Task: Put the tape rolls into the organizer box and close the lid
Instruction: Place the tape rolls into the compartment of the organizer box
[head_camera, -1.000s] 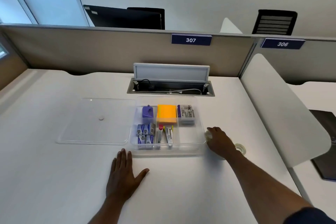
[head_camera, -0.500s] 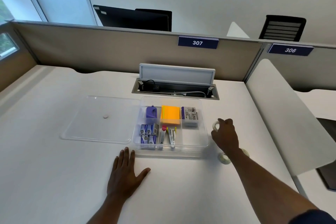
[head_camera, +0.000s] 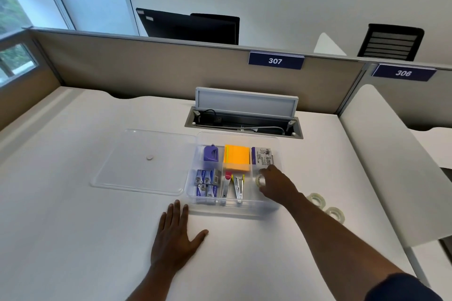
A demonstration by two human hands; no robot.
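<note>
Right hand (head_camera: 277,184), its grip holding a tape roll (head_camera: 260,180), reaches into the box (head_camera: 276,140) at frame center; left hand (head_camera: 174,241) lies flat, grip wide, on the bench (head_camera: 73,239).

Blue sign (head_camera: 276,60) on desk partition (head_camera: 159,66) reading "307"; neighbouring blue sign (head_camera: 403,73) reading "306". Box label print illegible.

Bare forearms, dark navy sleeve (head_camera: 403,288)

Pretty clearly an open-plan office: white tabletop (head_camera: 73,227) boxed in by beige cubicle dividers (head_camera: 151,63) with numbered seat tags, 307 (head_camera: 276,60) and 306 (head_camera: 403,73). There's a flip-up cable hatch (head_camera: 244,115), plus a monitor (head_camera: 188,25) and mesh chair (head_camera: 391,41) behind the dividers.
</note>
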